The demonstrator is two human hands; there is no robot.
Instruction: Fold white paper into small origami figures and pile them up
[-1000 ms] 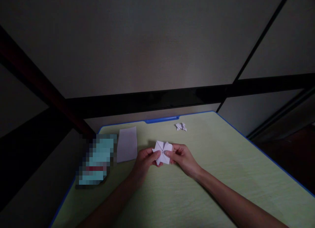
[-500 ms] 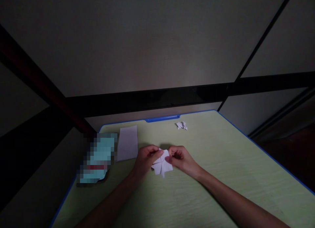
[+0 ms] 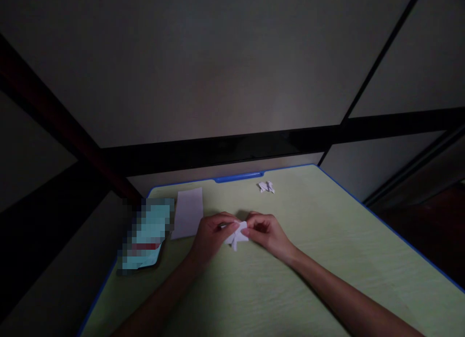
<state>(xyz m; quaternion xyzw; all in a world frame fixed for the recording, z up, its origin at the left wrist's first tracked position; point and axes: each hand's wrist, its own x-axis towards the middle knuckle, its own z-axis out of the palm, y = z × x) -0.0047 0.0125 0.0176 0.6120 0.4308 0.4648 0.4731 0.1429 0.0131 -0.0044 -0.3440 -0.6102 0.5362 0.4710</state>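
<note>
Between my two hands is a small piece of folded white paper (image 3: 236, 236), with a narrow flap sticking out toward me. My left hand (image 3: 215, 232) pinches its left side, thumb on top. On the right side, my right hand (image 3: 264, 230) grips the paper between thumb and curled fingers. The fingertips behind the paper are partly hidden. Farther back on the table lies another small folded paper piece (image 3: 266, 187), apart from both hands.
A flat white sheet (image 3: 188, 213) lies left of my hands. Beside it is a pixelated, light-blue-screened device (image 3: 149, 235). The pale green table (image 3: 327, 259) has a blue edge and a blue slot (image 3: 238, 177) at the back, against a panelled wall (image 3: 225, 75).
The folded paper now shows a smaller, narrower outline, its near flaps less spread. Both hands have come slightly closer together while keeping their grip. The view has shifted slightly.
</note>
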